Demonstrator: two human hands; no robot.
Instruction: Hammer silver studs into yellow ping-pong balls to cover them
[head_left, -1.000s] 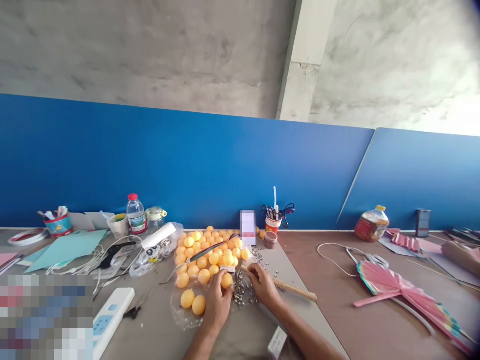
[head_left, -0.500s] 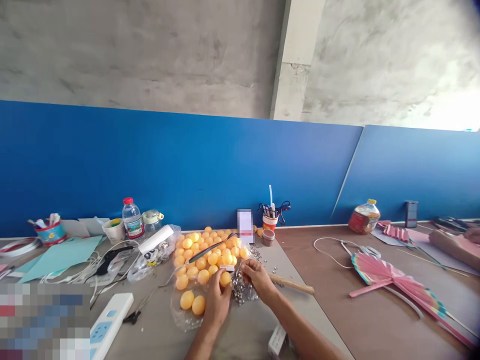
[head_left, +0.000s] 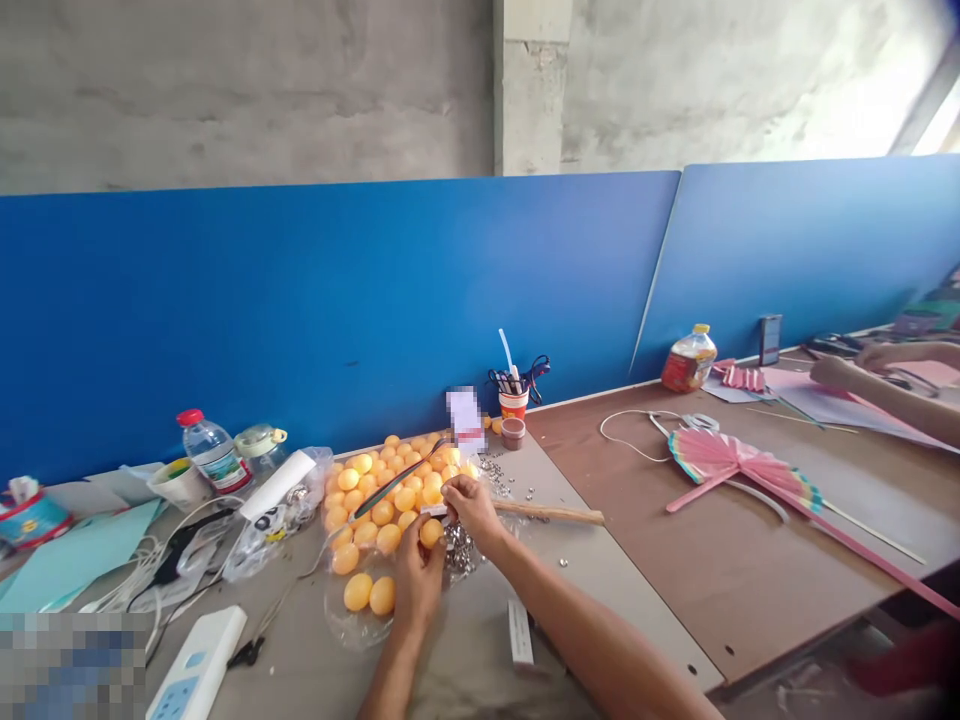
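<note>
An orange table tennis ball (head_left: 431,533) sits between the thumb and fingers of my left hand (head_left: 418,572). A small white piece (head_left: 433,510) shows just behind that ball; I cannot tell whether the hand touches it. My right hand (head_left: 474,510) is close above and to the right of the ball, thumb and fingertips pinched together. Whatever they hold is too small to make out. Behind my hands, a clear plastic bag (head_left: 352,628) is spread with several more orange balls. Small shiny metal pieces (head_left: 459,552) are heaped beneath my right hand.
A dark-handled tool (head_left: 397,482) lies across the balls. Right of my hands is a wooden stick (head_left: 555,512). A cup of tools (head_left: 514,402) stands by the blue partition (head_left: 337,300). A power strip (head_left: 196,665) lies front left, a pink paper fan (head_left: 739,462) right. Another person's arms show far right.
The view has turned right and tilted, so the table's things appear further left. My right hand has come nearer the ball, which stays in my left hand.
</note>
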